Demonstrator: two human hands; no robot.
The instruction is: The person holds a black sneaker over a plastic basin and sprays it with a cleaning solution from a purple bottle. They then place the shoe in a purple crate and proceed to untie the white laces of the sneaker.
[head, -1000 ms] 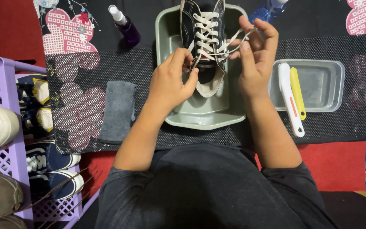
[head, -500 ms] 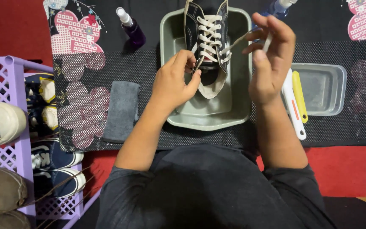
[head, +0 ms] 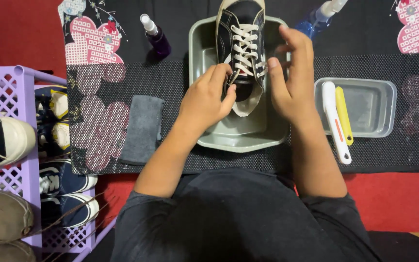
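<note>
A black sneaker (head: 241, 29) with white laces lies toe-away in a grey plastic tub (head: 238, 138). My left hand (head: 207, 99) pinches the sneaker's left eyelet edge near the tongue. At the shoe's right side my right hand (head: 292, 77) has its fingers on the white lace (head: 246, 51), thumb and fingers curled toward the eyelets. The sneaker's heel end is hidden behind my hands.
A grey folded cloth (head: 143, 128) lies left of the tub. A smaller grey tray (head: 377, 109) on the right holds a white brush (head: 334, 121) and a yellow brush (head: 343, 116). A purple spray bottle (head: 155, 36) and a blue one (head: 318, 19) stand behind. A purple shoe rack (head: 18, 160) holds several shoes.
My right hand first lifted away, pulling the lace out to the right, then came back down against the sneaker's right side. My left hand stayed at the left eyelets.
</note>
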